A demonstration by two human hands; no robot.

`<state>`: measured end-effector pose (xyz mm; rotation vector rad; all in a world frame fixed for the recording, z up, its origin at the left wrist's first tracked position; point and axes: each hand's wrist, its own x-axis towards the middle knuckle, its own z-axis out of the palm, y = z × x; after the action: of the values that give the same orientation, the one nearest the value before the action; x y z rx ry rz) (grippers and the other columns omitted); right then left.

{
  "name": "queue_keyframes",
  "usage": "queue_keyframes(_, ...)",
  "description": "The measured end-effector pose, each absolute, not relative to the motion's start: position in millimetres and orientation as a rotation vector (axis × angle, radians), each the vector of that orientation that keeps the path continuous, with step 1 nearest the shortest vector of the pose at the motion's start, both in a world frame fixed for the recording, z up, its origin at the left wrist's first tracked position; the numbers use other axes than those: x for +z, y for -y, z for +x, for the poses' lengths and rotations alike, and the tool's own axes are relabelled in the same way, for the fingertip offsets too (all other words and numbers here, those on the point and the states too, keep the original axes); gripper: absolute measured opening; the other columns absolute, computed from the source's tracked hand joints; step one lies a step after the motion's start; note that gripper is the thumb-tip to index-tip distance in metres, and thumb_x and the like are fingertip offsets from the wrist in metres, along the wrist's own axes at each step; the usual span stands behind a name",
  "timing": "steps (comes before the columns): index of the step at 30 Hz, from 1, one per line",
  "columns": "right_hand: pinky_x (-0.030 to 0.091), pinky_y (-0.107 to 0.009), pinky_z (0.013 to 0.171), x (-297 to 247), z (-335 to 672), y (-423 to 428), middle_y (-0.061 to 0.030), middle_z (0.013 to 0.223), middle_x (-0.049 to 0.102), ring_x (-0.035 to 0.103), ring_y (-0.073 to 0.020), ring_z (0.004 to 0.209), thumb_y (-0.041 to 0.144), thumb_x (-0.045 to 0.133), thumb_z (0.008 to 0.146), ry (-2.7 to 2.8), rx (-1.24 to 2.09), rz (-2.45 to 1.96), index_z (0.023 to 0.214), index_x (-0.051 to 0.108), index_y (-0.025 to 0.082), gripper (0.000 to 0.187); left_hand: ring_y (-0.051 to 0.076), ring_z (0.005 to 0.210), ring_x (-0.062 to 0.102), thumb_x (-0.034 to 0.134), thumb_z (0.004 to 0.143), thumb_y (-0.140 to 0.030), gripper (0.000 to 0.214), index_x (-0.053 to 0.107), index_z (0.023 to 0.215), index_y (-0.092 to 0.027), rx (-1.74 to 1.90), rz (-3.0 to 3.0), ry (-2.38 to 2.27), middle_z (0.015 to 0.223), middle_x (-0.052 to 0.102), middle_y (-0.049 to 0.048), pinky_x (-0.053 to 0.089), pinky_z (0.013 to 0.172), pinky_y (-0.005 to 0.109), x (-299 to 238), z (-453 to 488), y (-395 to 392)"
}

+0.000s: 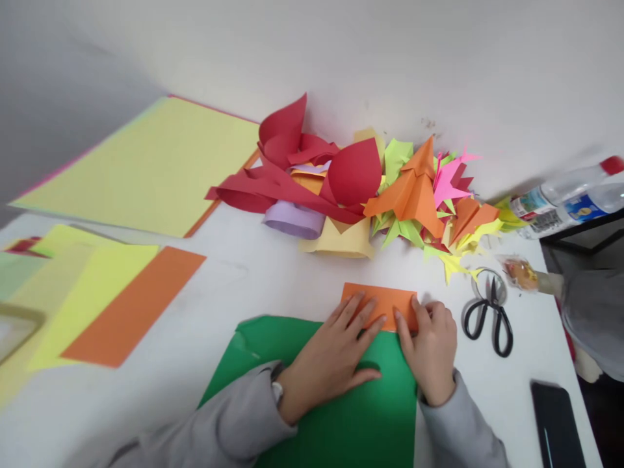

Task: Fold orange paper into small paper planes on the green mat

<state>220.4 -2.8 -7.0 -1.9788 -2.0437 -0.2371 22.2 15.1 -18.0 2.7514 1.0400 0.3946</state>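
A folded orange paper (385, 300) lies on the white table (253, 286), partly over a green sheet (351, 416). My left hand (336, 354) lies flat with fingers spread, its fingertips pressing on the orange paper's near edge. To its right, my right hand (431, 348) has its fingers curled and presses down on the paper's right end with the fingertips. Both arms wear grey sleeves, and a watch shows at the left wrist.
A heap of folded and curled coloured paper (370, 188) sits at the back. Black scissors (490, 315) lie to the right, with a phone (556, 422) near the front edge and plastic bottles (570, 198) behind. Yellow and orange sheets (121, 292) lie left.
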Motion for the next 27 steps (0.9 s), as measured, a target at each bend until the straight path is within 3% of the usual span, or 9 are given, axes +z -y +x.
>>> queue_keyframes(9,0.035,-0.035,0.070,-7,217,3,-0.0104,0.085,0.053,0.047,-0.0242,0.083,0.048,0.048,0.090,2.020,-0.259,-2.083,0.109,0.066,0.013,0.044,0.040,0.133,0.034,0.057,0.076,-0.064,0.077,0.043,0.138,-0.020,0.353,2.850,-0.973,0.142,0.041,0.0208,0.036,0.102,0.055,-15,22,-15)
queue_keyframes(14,0.034,-0.035,0.072,-5,214,6,-0.0111,0.091,0.053,0.046,-0.0260,0.088,0.056,0.050,0.086,2.007,-0.214,-2.139,0.116,0.061,0.013,0.053,0.040,0.132,0.034,0.052,0.077,-0.068,0.080,0.040,0.141,-0.021,0.334,2.854,-0.925,0.144,0.039,0.0210,0.034,0.102,0.056,-20,23,-18)
queue_keyframes(27,0.030,-0.039,0.078,-13,209,13,-0.0120,0.102,0.053,0.045,-0.0286,0.096,0.057,0.046,0.087,1.890,-0.209,-2.263,0.118,0.057,0.020,0.050,0.040,0.134,0.032,0.044,0.081,-0.068,0.079,0.043,0.140,-0.016,0.374,2.895,-0.870,0.146,0.037,0.0222,0.030,0.106,0.054,-29,21,-23)
